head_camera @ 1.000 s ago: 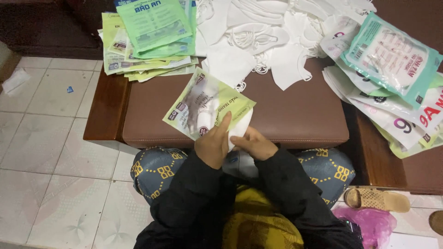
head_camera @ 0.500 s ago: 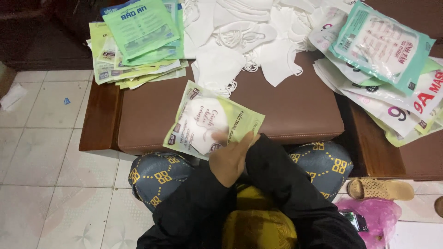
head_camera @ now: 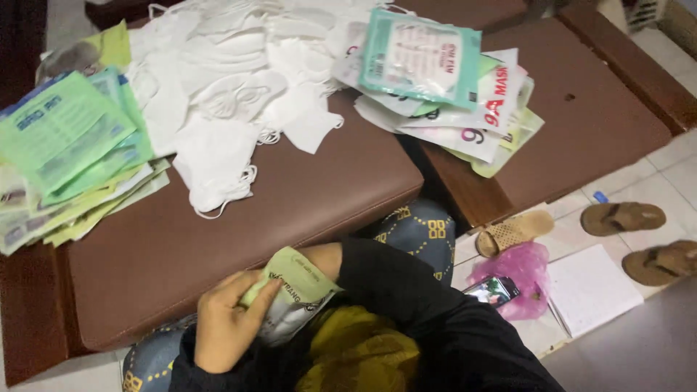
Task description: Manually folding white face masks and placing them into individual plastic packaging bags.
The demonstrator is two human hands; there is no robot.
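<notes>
- Two hands in our lap, at the near edge of the brown padded desk (head_camera: 290,210). Our left hand (head_camera: 225,327) shows plainly; its grip is closed on a pale green mask packet (head_camera: 294,290), thumb laid over the top face, fingers curled beneath.
- Our right hand (head_camera: 330,258) is mostly hidden behind the packet and the black sleeve; only a strip of it shows at the packet's upper edge. Whether its grip is closed we cannot tell.
- The packet is held tilted, just off the desk's front edge and over our knees. Something white shows through its clear lower part.
- Open room: the whole front band of the desk nearest us is bare brown padding.
- At the far left edge, a stack of green packets (head_camera: 69,145) fans out, overhanging the side a little.
- Far middle: a loose heap of white masks (head_camera: 232,94) with ear loops trailing toward the bare area.
- To the right, a second pile of packets (head_camera: 443,87) straddles the gap to a neighbouring brown bench (head_camera: 588,123), a teal-rimmed one on top.
- Floor at right: a pink bag (head_camera: 519,272) with a phone (head_camera: 491,290) lying on it, a white sheet (head_camera: 588,287) beside it, and sandals (head_camera: 621,218) near the bench.
</notes>
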